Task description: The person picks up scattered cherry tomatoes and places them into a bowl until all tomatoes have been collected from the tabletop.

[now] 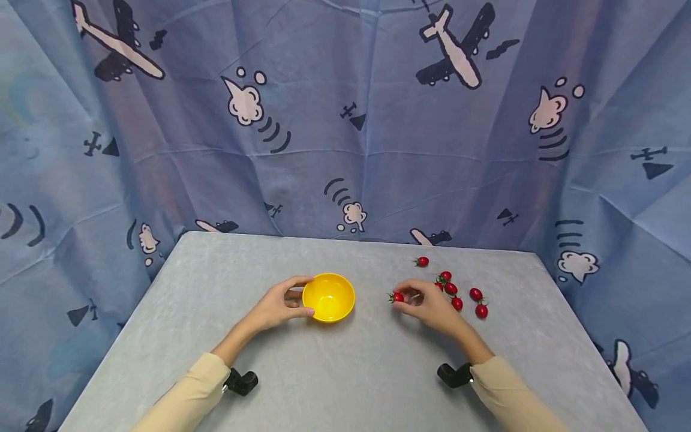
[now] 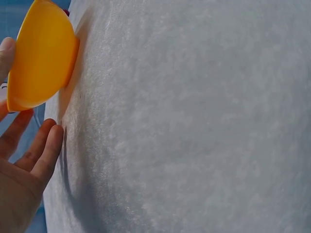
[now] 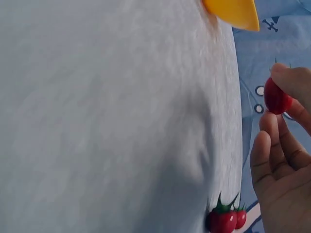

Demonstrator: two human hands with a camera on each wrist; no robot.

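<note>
A small yellow bowl (image 1: 329,298) stands upright on the table, its glossy inside facing up. My left hand (image 1: 278,308) holds the bowl at its left side, thumb and fingertips at the rim, while the lower fingers spread beneath in the left wrist view. To the right, my right hand (image 1: 432,306) pinches a red cherry tomato (image 3: 277,97) between thumb and fingers, raised above the table with its green stem pointing toward the bowl. Several more cherry tomatoes (image 1: 450,289) lie just behind and beside the right hand, one partly hidden by it.
One cherry tomato (image 1: 422,262) lies apart near the table's back edge, and a pair including this tomato (image 1: 481,311) lies farther right. The table (image 1: 345,378) has a pale grey top. Behind it hangs a blue curtain (image 1: 313,180) printed with airplanes.
</note>
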